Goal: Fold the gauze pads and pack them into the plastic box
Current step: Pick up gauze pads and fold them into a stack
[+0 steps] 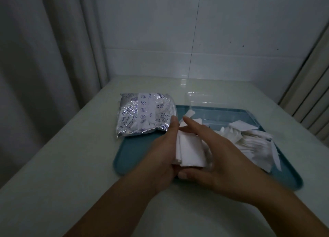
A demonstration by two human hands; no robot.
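Here the left hand [164, 151] and the right hand [211, 158] together hold a small stack of folded gauze pads [191, 151] above the near part of the teal tray [135, 156]; the left hand grips the stack from its left side, with the fingers curled along the edge and the fingertip reaching to the top corner; the right hand holds it from the right, its thumb pressed under the near edge of the stack and its forefinger stretched over the far edge, so both hands are closed around the same stack; how many pads are in it I cannot tell, because the picture is a little blurred; to the right of the hands, a loose heap of white gauze pads [252, 140] lies on the tray, some flat and some tilted; behind the hands, at the far edge of the tray, stands the clear plastic box [201, 101], hard to see since it is transparent; at the left far corner of the tray a silver foil pouch [144, 114] with blue drawings lies partly on the tray and partly on the pale table [62, 156]; behind the table there is a white wall [160, 32], with a curtain [44, 50] at the left
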